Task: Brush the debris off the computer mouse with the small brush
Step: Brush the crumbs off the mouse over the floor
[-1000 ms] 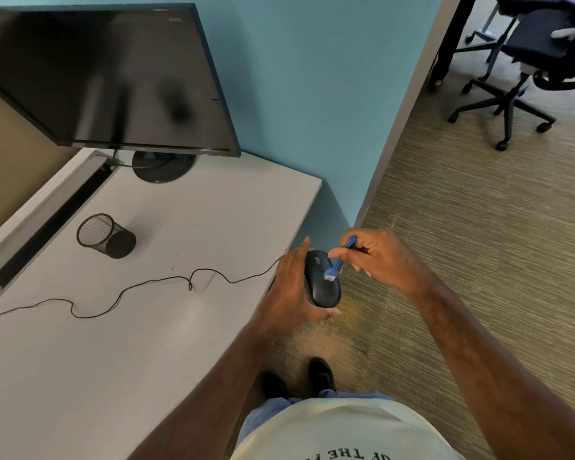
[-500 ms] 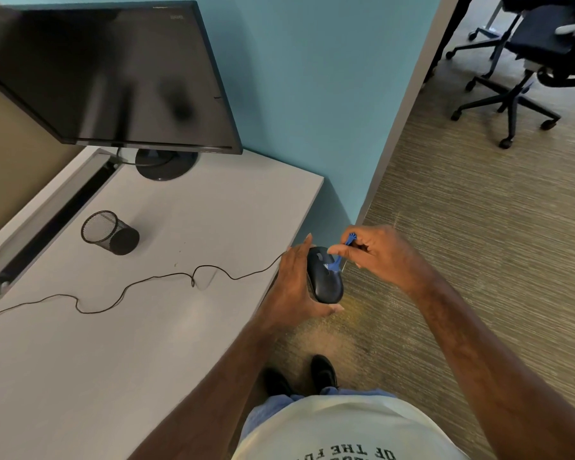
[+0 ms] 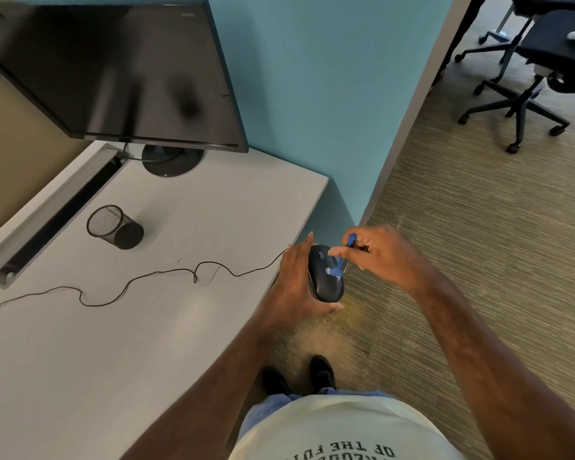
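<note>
Blue brush [image 3: 339, 265] pinched in right hand [image 3: 384, 255], touching mouse [image 3: 324, 277].

Both forearms are bare, with no sleeves, watch or rings visible on the left hand [image 3: 299, 280] or the right hand [image 3: 384, 257]. A cream T-shirt [image 3: 342, 429] with dark block lettering fills the lower centre of the frame, above light blue trousers [image 3: 273, 405] and black shoes [image 3: 322, 371].

One head-worn wide-angle view – looking steeply down, close over both forearms; desk [image 3: 140, 327] at 9 o'clock, carpet [image 3: 478, 260] at 3 o'clock
</note>
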{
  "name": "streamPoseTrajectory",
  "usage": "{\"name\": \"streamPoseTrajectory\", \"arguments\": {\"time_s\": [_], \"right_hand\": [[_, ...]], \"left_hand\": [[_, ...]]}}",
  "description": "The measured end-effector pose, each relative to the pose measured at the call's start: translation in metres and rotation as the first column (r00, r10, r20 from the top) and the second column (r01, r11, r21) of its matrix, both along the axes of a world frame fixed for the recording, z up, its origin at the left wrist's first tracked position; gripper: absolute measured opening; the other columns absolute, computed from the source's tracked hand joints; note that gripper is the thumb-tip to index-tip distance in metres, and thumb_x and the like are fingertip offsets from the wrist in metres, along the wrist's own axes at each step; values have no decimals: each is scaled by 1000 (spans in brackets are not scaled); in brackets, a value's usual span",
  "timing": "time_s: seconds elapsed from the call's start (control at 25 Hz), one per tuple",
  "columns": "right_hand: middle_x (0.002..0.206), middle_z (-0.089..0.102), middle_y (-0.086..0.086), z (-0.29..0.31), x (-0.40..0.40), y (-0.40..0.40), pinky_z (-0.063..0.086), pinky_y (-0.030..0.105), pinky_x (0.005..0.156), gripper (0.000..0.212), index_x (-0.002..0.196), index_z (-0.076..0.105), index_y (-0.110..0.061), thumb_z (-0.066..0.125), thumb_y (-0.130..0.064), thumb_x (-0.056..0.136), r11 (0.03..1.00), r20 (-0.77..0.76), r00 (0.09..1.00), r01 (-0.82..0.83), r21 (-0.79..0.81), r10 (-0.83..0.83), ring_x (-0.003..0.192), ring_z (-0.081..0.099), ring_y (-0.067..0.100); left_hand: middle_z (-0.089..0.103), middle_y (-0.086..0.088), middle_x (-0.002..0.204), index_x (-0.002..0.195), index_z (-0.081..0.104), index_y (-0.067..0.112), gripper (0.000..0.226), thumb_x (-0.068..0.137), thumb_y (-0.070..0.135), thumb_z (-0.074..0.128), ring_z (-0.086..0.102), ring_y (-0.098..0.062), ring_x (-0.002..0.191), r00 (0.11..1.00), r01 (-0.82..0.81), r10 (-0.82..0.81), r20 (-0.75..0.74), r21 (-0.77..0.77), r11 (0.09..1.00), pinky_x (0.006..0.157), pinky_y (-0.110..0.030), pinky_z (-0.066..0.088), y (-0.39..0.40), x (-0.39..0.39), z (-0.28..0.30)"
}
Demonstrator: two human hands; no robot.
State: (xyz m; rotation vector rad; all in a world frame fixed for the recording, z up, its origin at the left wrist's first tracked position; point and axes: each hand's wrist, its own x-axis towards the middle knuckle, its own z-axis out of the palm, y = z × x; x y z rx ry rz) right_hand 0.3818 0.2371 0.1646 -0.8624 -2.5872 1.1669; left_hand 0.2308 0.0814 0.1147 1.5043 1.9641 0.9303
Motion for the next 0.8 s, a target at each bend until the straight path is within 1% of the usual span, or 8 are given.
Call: {"name": "streamPoseTrajectory", "arguments": {"time_s": [0.16, 0.28, 0.36, 0.44, 0.52, 0.6, 0.72, 0.8], "right_hand": [[57, 60, -4, -2, -1, -4, 37, 17, 47, 45, 79, 69, -18, 67, -63, 87, 992, -32, 999, -11, -128, 7, 45, 46, 4], [59, 61, -2, -5, -12, -13, 36, 20, 49, 46, 85, 70, -16, 63, -61, 91, 999, -38, 999, 30, -40, -32, 47, 42, 5], [62, 63, 2, -5, -20, -16, 32, 15, 48, 48, 91, 72, -15, 61, -62, 93, 988, -40, 997, 77, 134, -72, 47, 40, 5], [68, 66, 6, -5, -27, -14, 32, 16, 51, 36, 97, 74, -12, 68, -47, 100, 966, -23, 995, 98, 241, -95, 51, 45, 8], [72, 67, 4, -3, -31, -14, 32, 18, 54, 30, 101, 76, -11, 70, -41, 101, 964, -8, 997, 75, 255, -76, 57, 50, 12], [71, 63, -5, -1, -32, -17, 30, 12, 54, 32, 100, 77, -13, 71, -44, 99, 973, -5, 1000, 29, 230, -28, 56, 49, 8], [59, 55, -19, 3, -27, -20, 40, 10, 51, 27, 95, 74, -20, 71, -46, 98, 984, 40, 998, -56, 170, 50, 50, 52, 0], [57, 59, -23, 5, -21, -18, 44, 9, 56, 20, 83, 66, -36, 71, -47, 98, 987, 62, 989, -136, 84, 131, 54, 57, -4]], "left_hand": [[47, -18, 142, 152, 23, -8, 136, 50, 36, 101, 44, -33, 132, 1000, -5, 5, -23, 0, 1000, 110, -60, 36, 2, 1, -4], [47, -15, 141, 153, 23, -6, 138, 50, 41, 101, 46, -31, 130, 1000, 3, -3, -31, 23, 1000, 108, -58, 39, 5, 0, -8], [42, -14, 146, 155, 22, 1, 138, 50, 48, 99, 43, -30, 134, 1000, 11, -11, 13, -24, 1000, 109, -54, 40, 6, -1, -9], [32, -7, 155, 157, 16, 18, 138, 51, 60, 94, 35, -25, 142, 996, -1, 13, 84, -135, 991, 114, -48, 38, 5, 0, -9], [25, 0, 159, 156, 10, 28, 137, 52, 67, 90, 30, -22, 145, 993, -17, 40, 113, -200, 980, 117, -44, 36, 3, 0, -12], [22, 4, 161, 157, 6, 32, 139, 53, 67, 91, 29, -20, 146, 991, -30, 55, 122, -194, 981, 117, -41, 35, 2, -2, -12], [30, 1, 156, 161, 3, 13, 151, 51, 53, 98, 34, -25, 144, 998, -16, 20, 58, -77, 997, 116, -51, 36, 3, -6, -10], [37, -8, 153, 158, 8, 2, 146, 52, 47, 99, 39, -30, 140, 1000, -2, 2, -14, -37, 999, 111, -58, 37, 4, -6, -13]]}}
